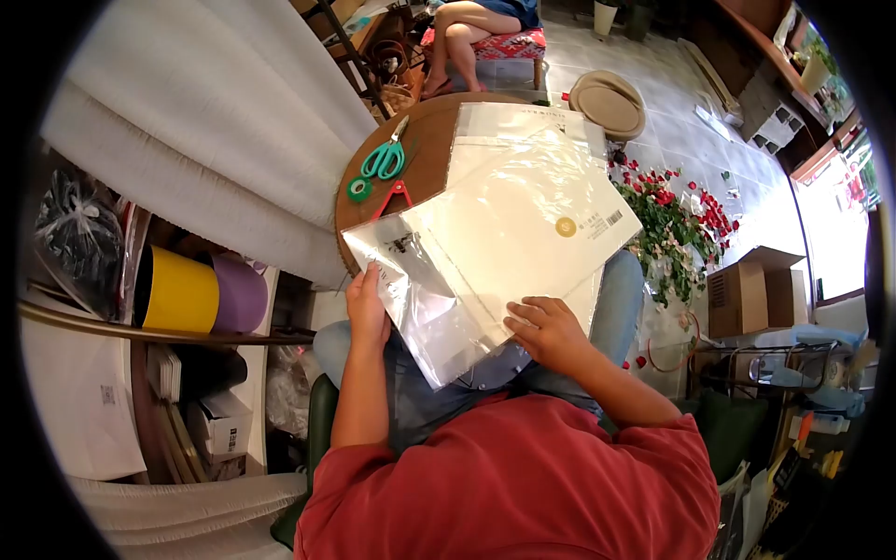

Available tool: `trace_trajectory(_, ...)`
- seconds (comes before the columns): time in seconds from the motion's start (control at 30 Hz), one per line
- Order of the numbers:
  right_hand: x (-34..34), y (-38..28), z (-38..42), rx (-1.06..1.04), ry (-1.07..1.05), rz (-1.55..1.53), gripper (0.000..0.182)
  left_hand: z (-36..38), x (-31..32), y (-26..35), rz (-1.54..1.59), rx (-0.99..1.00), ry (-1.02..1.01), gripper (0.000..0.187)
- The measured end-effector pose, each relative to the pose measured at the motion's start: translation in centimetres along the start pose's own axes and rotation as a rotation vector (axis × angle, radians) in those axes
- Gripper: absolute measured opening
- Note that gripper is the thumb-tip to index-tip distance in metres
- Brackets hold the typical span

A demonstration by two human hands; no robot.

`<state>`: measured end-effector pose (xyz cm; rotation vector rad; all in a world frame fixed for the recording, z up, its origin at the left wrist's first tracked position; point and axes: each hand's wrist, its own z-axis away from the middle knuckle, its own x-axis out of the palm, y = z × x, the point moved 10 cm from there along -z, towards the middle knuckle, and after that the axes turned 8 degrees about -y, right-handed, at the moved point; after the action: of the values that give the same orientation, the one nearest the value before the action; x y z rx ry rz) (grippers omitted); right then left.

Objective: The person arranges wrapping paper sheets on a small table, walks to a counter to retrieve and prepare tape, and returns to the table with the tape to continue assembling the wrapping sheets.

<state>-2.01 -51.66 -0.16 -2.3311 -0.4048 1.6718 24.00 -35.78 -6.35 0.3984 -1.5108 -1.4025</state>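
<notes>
Currently, in the head view, the left hand [367, 308] grips the left edge of a clear plastic packet [425, 327], with the thumb on top. The right hand [551, 331] rests on the near edge of a white packet [504, 224], its fingers slightly bent; I cannot tell if it pinches. This white packet overlaps the clear one and lies above the lap, reaching over the round table [425, 168]. At the far left of the packets lie green-handled scissors [384, 161], a green tape roll [358, 189] and a red tool [396, 197]. Red flowers [672, 201] are at the right.
</notes>
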Motion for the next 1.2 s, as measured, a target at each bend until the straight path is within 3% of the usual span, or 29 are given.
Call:
trace_trajectory(0.17,0.4,-0.7,-0.3,-0.021,0.034,-0.061,0.021,0.3,-1.8,-0.2,0.062,0.014,0.01,0.022)
trace_trajectory(0.3,0.6,-1.2,-0.9,-0.041,0.133,-0.155,0.017,1.4,-1.6,-0.2,0.074,-0.014,-0.095,0.021)
trace_trajectory(0.4,1.0,-2.2,-1.5,-0.039,0.168,-0.206,0.016,1.9,-1.5,-0.6,0.0,-0.048,-0.128,0.03)
trace_trajectory(0.57,1.8,-3.0,-2.3,0.007,0.173,-0.245,0.017,4.5,-2.1,-0.8,-0.253,-0.16,-0.085,0.028)
trace_trajectory(0.8,3.0,-4.2,-3.8,-0.012,0.086,-0.258,0.029,7.5,-2.5,-0.9,-0.165,-0.216,-0.161,0.03)
trace_trajectory(0.9,4.1,-4.7,-4.2,-0.037,-0.02,-0.185,0.037,7.3,-3.2,-0.4,-0.283,-0.152,-0.072,0.026)
trace_trajectory(1.0,4.0,-2.6,-3.5,0.064,-0.102,-0.085,0.048,7.0,-4.9,1.8,-0.598,0.025,0.146,0.018)
trace_trajectory(1.07,3.3,0.1,-2.5,0.167,-0.151,-0.043,0.066,6.7,-5.2,1.4,-0.541,0.049,0.145,0.017)
trace_trajectory(1.2,1.2,3.1,0.3,0.271,-0.181,0.053,0.072,6.1,-5.6,1.6,-0.444,0.16,0.232,0.017)
